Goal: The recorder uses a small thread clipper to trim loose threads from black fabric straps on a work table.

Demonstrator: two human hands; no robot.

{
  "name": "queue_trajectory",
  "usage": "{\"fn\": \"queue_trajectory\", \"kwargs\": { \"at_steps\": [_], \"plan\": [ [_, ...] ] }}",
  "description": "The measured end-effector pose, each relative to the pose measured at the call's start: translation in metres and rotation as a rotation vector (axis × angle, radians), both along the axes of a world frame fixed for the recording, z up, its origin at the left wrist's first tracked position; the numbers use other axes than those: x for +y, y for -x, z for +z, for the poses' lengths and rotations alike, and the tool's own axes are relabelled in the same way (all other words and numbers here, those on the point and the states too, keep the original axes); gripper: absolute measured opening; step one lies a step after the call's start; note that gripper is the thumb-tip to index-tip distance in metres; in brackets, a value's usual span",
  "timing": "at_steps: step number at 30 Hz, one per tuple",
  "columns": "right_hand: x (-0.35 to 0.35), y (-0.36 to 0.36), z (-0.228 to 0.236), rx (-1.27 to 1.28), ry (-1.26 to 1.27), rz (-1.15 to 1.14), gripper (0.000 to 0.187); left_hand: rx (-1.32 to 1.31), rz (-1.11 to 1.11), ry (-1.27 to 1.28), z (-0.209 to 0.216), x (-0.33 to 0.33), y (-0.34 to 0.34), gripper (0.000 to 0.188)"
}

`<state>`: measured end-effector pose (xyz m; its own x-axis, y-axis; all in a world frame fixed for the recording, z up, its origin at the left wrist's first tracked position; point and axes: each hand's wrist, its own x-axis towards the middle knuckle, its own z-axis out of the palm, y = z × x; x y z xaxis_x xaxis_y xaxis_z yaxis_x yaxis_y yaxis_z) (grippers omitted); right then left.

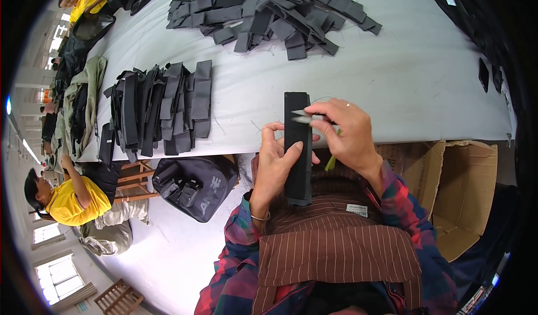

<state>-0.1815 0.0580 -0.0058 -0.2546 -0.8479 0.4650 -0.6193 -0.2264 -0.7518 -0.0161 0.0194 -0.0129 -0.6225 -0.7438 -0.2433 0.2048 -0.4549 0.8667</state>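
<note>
My left hand (278, 157) grips a long black fabric strip (297, 152), thumb on its face and fingers behind it. The strip stands lengthwise in front of my apron, its upper end over the table's near edge. In my right hand (348, 134) is a pair of thread snips (303, 117), blades pointing left across the upper part of the strip. Green material shows at the handle below my fingers. A thin loose thread curves near the strip's top. Whether the blades touch the cloth, I cannot tell.
On the white table (246, 99) lie a row of dark grey strips (159, 110) at left and a loose heap of strips (274, 15) at the back. An open cardboard box (462, 197) stands at right, a dark bag (196, 186) below left. People in yellow work at left.
</note>
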Motion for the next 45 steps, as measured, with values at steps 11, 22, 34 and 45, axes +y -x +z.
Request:
{"fn": "queue_trajectory", "kwargs": {
  "at_steps": [11, 22, 34, 45],
  "plan": [
    [-0.001, -0.011, -0.005, 0.194, -0.035, 0.039, 0.016, -0.018, -0.005, 0.054, 0.007, -0.001, 0.002, 0.078],
    [-0.007, 0.000, -0.007, 0.129, 0.018, -0.005, 0.014, -0.070, -0.027, 0.094, -0.001, 0.001, -0.003, 0.076],
    [-0.013, 0.016, -0.003, 0.184, -0.022, -0.003, 0.010, 0.003, -0.179, -0.102, 0.001, -0.004, -0.013, 0.071],
    [-0.007, 0.016, 0.006, 0.026, -0.058, -0.003, 0.014, 0.027, -0.178, -0.157, -0.003, -0.005, -0.016, 0.072]
  ]
}}
